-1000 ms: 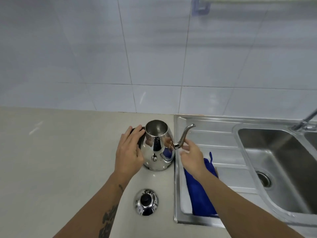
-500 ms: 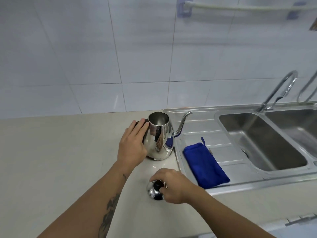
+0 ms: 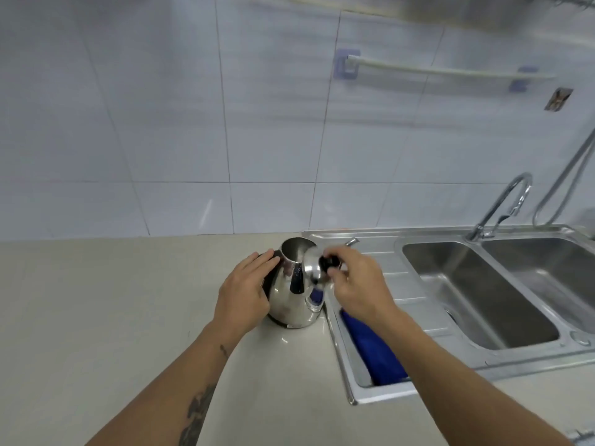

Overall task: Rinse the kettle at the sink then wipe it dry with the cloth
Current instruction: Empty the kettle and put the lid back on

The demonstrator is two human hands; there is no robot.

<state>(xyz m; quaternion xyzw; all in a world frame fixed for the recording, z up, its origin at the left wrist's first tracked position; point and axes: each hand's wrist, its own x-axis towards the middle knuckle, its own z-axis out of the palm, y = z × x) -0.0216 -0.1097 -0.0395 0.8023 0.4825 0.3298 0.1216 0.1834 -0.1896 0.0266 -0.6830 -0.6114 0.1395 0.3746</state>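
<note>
A shiny steel kettle [image 3: 291, 294] stands upright on the beige counter, its mouth uncovered, just left of the sink's drainboard. My left hand [image 3: 244, 292] is wrapped around its black handle. My right hand [image 3: 355, 283] holds the steel lid [image 3: 314, 268] by its black knob, tilted, right beside the kettle's mouth. The spout tip [image 3: 351, 242] shows beyond my right hand. A blue cloth [image 3: 375, 352] lies on the drainboard, partly hidden under my right forearm.
The steel double sink [image 3: 476, 297] fills the right side, with a curved tap [image 3: 502, 204] behind the left basin. A towel rail [image 3: 444, 71] hangs on the white tiled wall. The counter [image 3: 112, 317] stretches to the left.
My right hand left the spout, picked the lid up from the counter in front of the kettle and raised it to the kettle's mouth. My left hand stayed on the handle.
</note>
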